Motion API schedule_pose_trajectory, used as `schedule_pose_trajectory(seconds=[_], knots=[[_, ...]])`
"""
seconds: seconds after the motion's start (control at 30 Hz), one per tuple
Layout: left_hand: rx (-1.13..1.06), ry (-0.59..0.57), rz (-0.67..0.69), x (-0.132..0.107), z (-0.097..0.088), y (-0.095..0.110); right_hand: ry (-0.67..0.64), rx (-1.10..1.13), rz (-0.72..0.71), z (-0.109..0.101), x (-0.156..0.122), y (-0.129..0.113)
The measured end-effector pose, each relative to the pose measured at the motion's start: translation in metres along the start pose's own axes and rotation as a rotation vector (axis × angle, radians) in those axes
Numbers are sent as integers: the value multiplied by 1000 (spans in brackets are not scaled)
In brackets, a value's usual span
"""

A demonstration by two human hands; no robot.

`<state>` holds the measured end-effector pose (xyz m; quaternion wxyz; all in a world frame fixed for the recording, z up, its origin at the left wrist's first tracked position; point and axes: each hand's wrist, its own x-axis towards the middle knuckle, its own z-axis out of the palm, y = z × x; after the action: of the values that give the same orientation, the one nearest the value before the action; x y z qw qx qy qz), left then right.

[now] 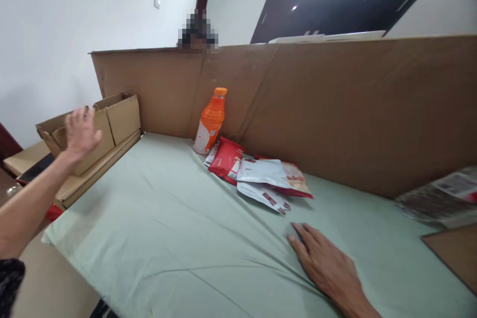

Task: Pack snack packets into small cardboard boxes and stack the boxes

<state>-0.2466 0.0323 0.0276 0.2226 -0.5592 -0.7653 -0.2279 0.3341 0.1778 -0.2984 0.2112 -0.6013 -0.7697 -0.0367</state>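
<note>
My left hand [81, 131] is raised at the left with its fingers apart, holding nothing. Behind it, partly covered by it, stand open cardboard boxes [124, 118]. My right hand [326, 261] lies on the pale green cloth [167, 238] with its fingers stretched out and nothing in them. Just beyond its fingertips is a small heap of packets: a red packet [225, 158], white packets [261, 171] and a red-edged packet [298, 181] partly under a white one. An orange-capped drink bottle [211, 124] leans beside the heap, near the cardboard wall.
A tall brown cardboard panel [335, 109] runs along the back of the table. At the right are a blurred clear plastic package [443, 196] and a cardboard piece [454, 256]. Another person's head [197, 35], blurred out, shows above the panel.
</note>
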Motion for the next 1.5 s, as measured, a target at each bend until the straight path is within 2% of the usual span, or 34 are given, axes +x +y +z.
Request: schedule_pose_trajectory(seconds=[0.07,0.13,0.2,0.27,0.37,0.5,0.57,0.63,0.7,0.8,0.93,1.07,1.17,1.33,1.43,1.5], knots=[[40,-16,-119,14,-19,-33,0,0,8,1,1,-4],[52,-41,-182,15,-30,-52,-1,-1,12,1,3,-7],[30,-70,-163,2,-40,-59,1,-5,15,-1,5,-10],[-21,-95,-85,-22,-49,-51,2,-10,11,-6,7,-16],[-165,-122,119,-68,-58,-16,-14,-14,22,-20,8,-29],[-425,-170,519,-124,-51,61,-59,-45,48,-36,7,-43],[-535,-198,737,-144,-45,99,-71,-58,55,-38,7,-45],[-619,-197,898,-157,-41,131,-72,-59,66,-39,7,-44],[-665,-188,967,-165,-38,154,-70,-49,79,-40,7,-43],[-687,-193,974,-169,-38,171,-82,-28,100,-46,8,-45],[-681,-207,1001,-162,-39,168,-108,-7,123,-51,9,-45],[-607,-124,1028,-145,-30,152,-104,27,160,-47,9,-43],[-612,-84,991,-140,-19,143,-81,72,178,-43,10,-42],[-675,19,940,-149,-1,145,-31,173,186,-38,10,-39],[-758,128,848,-163,13,147,16,248,200,-37,9,-37],[-791,161,744,-175,30,142,58,304,217,-40,9,-34]])
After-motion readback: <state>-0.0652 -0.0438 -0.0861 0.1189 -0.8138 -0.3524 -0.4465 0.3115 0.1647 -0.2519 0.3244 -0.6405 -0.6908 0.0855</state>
